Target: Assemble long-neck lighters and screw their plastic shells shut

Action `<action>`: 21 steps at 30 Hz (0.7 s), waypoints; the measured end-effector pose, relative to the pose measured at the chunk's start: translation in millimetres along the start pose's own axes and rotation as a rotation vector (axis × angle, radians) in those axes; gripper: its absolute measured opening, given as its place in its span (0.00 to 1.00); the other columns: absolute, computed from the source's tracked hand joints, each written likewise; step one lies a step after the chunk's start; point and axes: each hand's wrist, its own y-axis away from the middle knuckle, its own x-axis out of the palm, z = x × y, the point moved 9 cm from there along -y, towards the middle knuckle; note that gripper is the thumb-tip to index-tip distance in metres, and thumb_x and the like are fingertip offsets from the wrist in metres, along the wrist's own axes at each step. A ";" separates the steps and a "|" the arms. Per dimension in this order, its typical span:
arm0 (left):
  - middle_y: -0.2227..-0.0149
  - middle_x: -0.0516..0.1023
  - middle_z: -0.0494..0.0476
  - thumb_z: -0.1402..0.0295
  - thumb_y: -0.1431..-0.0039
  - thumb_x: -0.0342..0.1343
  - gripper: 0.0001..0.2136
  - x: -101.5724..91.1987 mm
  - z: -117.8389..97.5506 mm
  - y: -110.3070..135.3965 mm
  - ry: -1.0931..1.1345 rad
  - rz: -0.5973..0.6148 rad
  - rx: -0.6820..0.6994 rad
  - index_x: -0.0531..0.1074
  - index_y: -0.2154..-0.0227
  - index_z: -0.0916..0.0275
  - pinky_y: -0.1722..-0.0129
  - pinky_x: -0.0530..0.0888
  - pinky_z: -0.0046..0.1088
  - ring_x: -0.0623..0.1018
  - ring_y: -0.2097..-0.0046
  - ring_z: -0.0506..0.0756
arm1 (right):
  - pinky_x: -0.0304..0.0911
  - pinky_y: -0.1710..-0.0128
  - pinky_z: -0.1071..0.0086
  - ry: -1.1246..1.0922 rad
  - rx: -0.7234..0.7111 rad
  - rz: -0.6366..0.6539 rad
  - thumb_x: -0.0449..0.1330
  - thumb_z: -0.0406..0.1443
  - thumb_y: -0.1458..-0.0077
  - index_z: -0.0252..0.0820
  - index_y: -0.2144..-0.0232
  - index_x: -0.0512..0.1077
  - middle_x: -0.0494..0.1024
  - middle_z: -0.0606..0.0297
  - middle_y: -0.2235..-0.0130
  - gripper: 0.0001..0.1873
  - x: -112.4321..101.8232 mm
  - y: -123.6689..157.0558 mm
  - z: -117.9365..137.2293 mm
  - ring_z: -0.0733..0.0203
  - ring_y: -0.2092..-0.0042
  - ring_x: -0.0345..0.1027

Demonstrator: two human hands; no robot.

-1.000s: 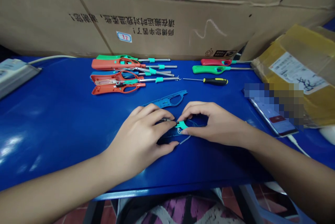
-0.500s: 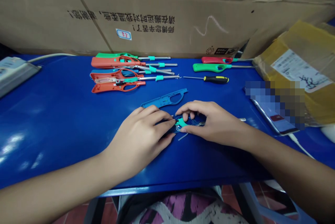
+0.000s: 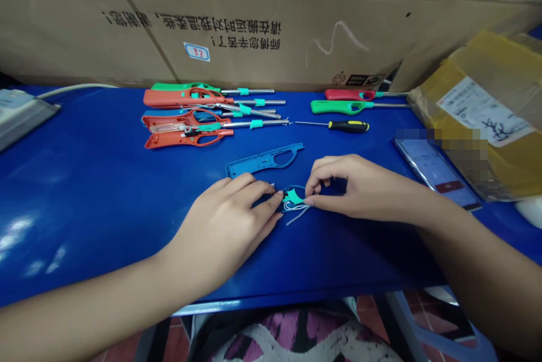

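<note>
On the blue table (image 3: pixel 93 181) my left hand (image 3: pixel 224 226) lies with its fingers curled and pressed on a blue lighter part that it mostly hides. Its fingertips touch a small teal piece (image 3: pixel 292 198) with thin white wires trailing from it. My right hand (image 3: pixel 359 187) pinches the other side of that teal piece between thumb and fingers. Just beyond both hands lies an empty blue lighter shell half (image 3: pixel 262 160).
Several orange and green stick lighters (image 3: pixel 199 113) lie at the back left, two more (image 3: pixel 351 101) at the back right beside a black-and-yellow screwdriver (image 3: pixel 339 125). A phone (image 3: pixel 436 170), a yellow parcel (image 3: pixel 486 108), cardboard boxes (image 3: pixel 254 17) and a grey power strip (image 3: pixel 17 113) border the table.
My right hand has drawn right and curled tighter, showing more of the teal piece and wires. My left hand has slid slightly toward me. The view has shifted a little.
</note>
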 end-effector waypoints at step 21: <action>0.59 0.82 0.61 0.69 0.32 0.54 0.11 2.3 -3.1 -1.2 0.037 0.006 0.019 0.80 0.55 0.65 0.64 0.78 0.43 0.79 0.58 0.63 | 0.63 0.62 0.67 -0.095 0.054 -0.003 0.67 0.38 0.44 0.43 0.69 0.79 0.78 0.67 0.67 0.05 7.1 -1.9 -3.6 0.63 0.64 0.71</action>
